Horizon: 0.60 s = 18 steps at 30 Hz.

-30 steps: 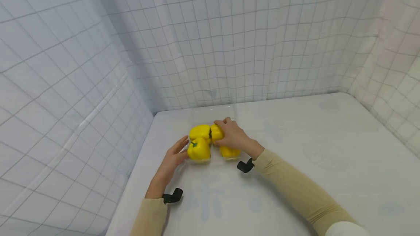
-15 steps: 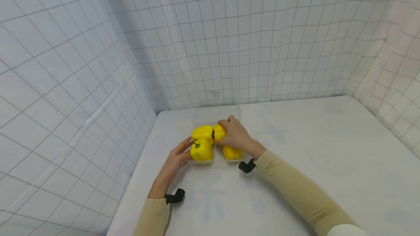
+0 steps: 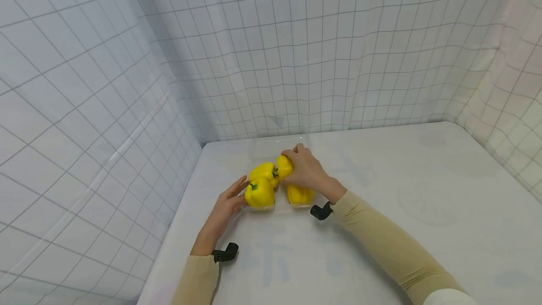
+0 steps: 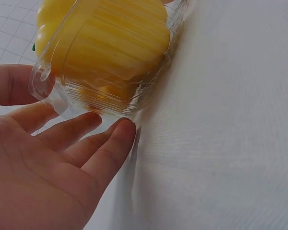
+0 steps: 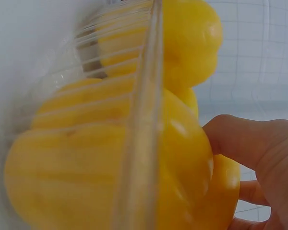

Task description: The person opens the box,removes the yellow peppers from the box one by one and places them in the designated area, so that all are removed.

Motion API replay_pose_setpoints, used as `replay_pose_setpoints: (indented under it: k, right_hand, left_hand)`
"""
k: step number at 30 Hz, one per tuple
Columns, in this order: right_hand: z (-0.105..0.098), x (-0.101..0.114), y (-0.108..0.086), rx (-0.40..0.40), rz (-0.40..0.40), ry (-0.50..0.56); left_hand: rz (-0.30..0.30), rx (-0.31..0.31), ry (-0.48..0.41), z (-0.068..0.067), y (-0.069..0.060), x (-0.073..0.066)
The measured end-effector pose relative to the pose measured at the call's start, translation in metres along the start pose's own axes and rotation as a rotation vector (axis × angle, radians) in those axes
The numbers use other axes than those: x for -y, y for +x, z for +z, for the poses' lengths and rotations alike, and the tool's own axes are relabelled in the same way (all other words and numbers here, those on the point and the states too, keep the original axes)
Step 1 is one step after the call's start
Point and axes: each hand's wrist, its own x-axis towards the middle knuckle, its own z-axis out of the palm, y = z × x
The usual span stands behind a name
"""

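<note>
In the head view, my right hand [image 3: 308, 171] grips a small yellow bell pepper [image 3: 284, 166] at the back of a clear plastic container [image 3: 263, 209]. Beside it lies another yellow pepper [image 3: 263, 172], tilted. A third, with a green stem, stands at the front left [image 3: 260, 194], and one more sits at the front right [image 3: 299, 195], below my right hand. My left hand [image 3: 223, 208] rests against the container's left side; in the left wrist view its extended fingers [image 4: 117, 134] touch the ribbed plastic wall [image 4: 105, 98] and the thumb lies at the rim.
The container's clear lid [image 3: 280, 144] stands raised at the back, near the grid-patterned curtain [image 3: 313, 79]. Similar curtain hangs on the left and right of the white table [image 3: 381, 192]. A black device [image 3: 322, 211] is strapped to each wrist.
My right hand has shifted slightly backward with its pepper, and the pepper beside it has tilted. My left hand keeps its place at the container's side. The head view has shifted a little.
</note>
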Motion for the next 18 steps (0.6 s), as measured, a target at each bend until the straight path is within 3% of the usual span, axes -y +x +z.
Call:
replay_pose_setpoints:
  k: [18]
  right_hand:
    - [-0.024, -0.004, -0.010, -0.052, 0.016, 0.080]
  left_hand:
    - [-0.003, -0.014, 0.018, 0.001, 0.003, 0.003]
